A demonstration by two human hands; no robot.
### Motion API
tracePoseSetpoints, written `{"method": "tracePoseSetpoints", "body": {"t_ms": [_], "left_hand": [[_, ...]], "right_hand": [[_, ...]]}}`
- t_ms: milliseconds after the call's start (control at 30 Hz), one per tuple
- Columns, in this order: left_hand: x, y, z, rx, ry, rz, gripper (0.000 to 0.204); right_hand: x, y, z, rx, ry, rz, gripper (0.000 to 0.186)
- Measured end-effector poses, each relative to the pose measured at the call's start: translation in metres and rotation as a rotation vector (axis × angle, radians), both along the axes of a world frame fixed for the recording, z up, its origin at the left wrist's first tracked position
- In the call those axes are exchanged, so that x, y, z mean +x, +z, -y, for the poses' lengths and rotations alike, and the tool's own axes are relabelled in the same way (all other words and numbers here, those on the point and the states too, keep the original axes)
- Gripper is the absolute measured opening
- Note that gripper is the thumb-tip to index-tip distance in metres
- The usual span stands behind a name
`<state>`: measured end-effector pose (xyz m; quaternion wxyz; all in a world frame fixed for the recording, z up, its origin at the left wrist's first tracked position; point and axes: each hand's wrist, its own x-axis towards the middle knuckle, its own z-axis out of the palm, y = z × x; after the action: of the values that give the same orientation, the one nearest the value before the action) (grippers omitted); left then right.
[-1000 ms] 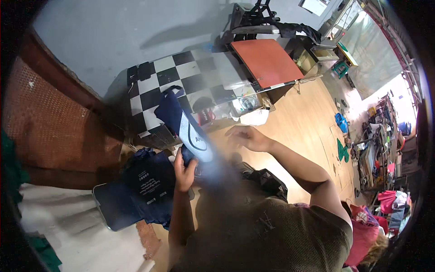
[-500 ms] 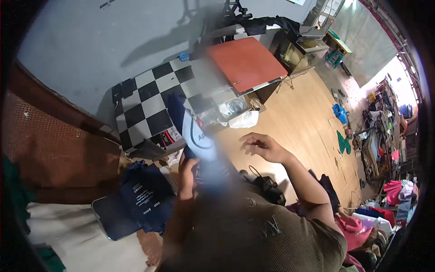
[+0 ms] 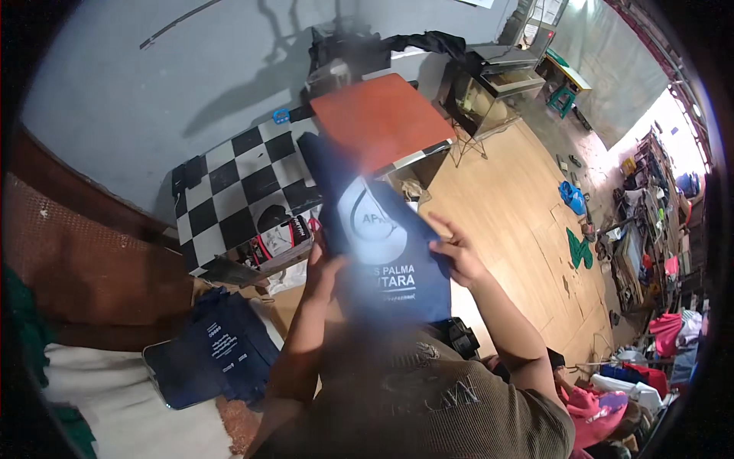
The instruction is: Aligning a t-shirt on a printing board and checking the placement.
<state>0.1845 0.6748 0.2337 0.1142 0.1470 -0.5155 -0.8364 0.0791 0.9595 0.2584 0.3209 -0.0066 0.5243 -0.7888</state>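
Observation:
A navy cloth piece with a white drop-shaped print hangs upright in front of me, shaped like a bag with strap-like upper ends. At its left edge my left hand is closed, thumb on the printed face. My right hand pinches the right edge, its index finger pointing up and away from the cloth. A blurred smear down the middle of the view hides part of the cloth. To my lower left lies another navy printed cloth, beside a dark flat phone-like slab.
Ahead stands a black-and-white checkered table with an orange-red board on its right part. A glass tank stands beyond. Wooden-look flooring stretches right toward heaped clothes. White cloth lies lower left.
The navy cloth has turned from nearly edge-on to facing me, spread wider. My right hand, earlier free in the air, has come to its right edge and grips it.

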Motion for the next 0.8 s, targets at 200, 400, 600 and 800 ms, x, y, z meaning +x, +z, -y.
{"method": "tracePoseSetpoints", "body": {"t_ms": [200, 400, 600, 800], "left_hand": [[-0.032, 0.001, -0.018, 0.028, 0.005, 0.001, 0.065], [-0.056, -0.004, -0.041, 0.033, 0.052, -0.054, 0.072], [-0.065, -0.028, -0.021, 0.273, -0.090, -0.142, 0.044], [-0.110, -0.053, 0.008, 0.594, -0.154, -0.058, 0.042]], "right_hand": [[-0.019, 0.030, -0.063, 0.003, -0.247, -0.152, 0.057], [-0.032, 0.039, -0.094, -0.041, -0.403, -0.062, 0.048], [-0.049, 0.021, -0.112, 0.014, -0.155, -0.130, 0.076], [-0.055, -0.005, -0.100, 0.204, -0.150, -0.420, 0.035]]}}
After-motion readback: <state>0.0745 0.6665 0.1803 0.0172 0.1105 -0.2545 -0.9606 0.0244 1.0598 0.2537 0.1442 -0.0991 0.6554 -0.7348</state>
